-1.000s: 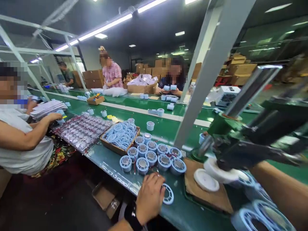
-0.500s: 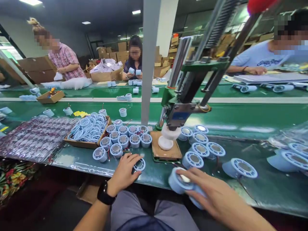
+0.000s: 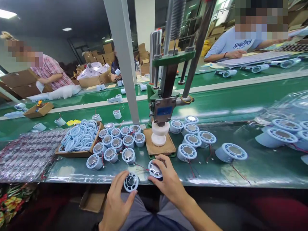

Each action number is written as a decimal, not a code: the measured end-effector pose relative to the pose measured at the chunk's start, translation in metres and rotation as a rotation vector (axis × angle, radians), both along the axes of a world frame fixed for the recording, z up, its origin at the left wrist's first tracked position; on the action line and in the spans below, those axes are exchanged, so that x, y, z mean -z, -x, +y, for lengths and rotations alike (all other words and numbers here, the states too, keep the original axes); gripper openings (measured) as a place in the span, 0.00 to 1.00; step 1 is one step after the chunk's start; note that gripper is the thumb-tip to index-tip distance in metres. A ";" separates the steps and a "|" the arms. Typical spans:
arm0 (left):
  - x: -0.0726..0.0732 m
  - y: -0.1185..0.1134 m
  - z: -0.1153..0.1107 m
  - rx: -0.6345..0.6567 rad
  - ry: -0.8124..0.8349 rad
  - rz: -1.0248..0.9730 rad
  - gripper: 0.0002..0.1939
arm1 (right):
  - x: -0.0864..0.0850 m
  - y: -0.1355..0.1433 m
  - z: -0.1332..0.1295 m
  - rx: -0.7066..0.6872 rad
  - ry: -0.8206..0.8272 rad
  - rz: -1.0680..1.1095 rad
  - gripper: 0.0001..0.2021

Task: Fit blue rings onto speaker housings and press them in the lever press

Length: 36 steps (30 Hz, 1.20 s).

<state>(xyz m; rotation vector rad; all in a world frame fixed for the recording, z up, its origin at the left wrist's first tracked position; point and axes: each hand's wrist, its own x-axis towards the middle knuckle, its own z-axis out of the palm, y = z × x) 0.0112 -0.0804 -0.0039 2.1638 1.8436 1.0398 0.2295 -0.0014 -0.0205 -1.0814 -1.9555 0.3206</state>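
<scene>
My left hand (image 3: 117, 200) grips a light-blue spoked ring (image 3: 131, 182) by its edges between thumb and fingers, just off the bench's front edge. Its centre looks dark. To the right, my right hand (image 3: 172, 179) has its thumb and fingers closed around a light-blue round motor housing (image 3: 154, 169) with a metal disc on top and red wires at its left. That housing is at the bench front, below the hand press (image 3: 165, 107). The press's white round head sits above a white round base (image 3: 158, 140) on a brown board (image 3: 150, 146).
Several similar housings (image 3: 128, 155) are grouped left of the press, others (image 3: 187, 152) to its right. A cardboard box (image 3: 77, 154) holds many light-blue rings. Plastic-wrapped parts (image 3: 29, 154) lie far left. A grey post (image 3: 124, 57) stands behind. People work across the green conveyor (image 3: 228, 99).
My right hand has moved left, bringing a housing to the front of the press. My left hand has lifted the spoked ring towards me. The view has turned right.
</scene>
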 end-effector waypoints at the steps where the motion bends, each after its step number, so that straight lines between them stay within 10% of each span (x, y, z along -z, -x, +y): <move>1: -0.005 -0.007 0.004 0.035 -0.009 -0.016 0.22 | 0.004 -0.003 -0.004 0.009 -0.024 0.066 0.24; 11: -0.038 -0.045 0.036 0.140 0.014 -0.099 0.25 | -0.006 -0.019 -0.021 0.081 0.082 0.184 0.32; 36: -0.022 -0.083 0.044 -0.002 0.126 -0.204 0.31 | 0.009 0.031 -0.019 0.302 -0.154 0.185 0.32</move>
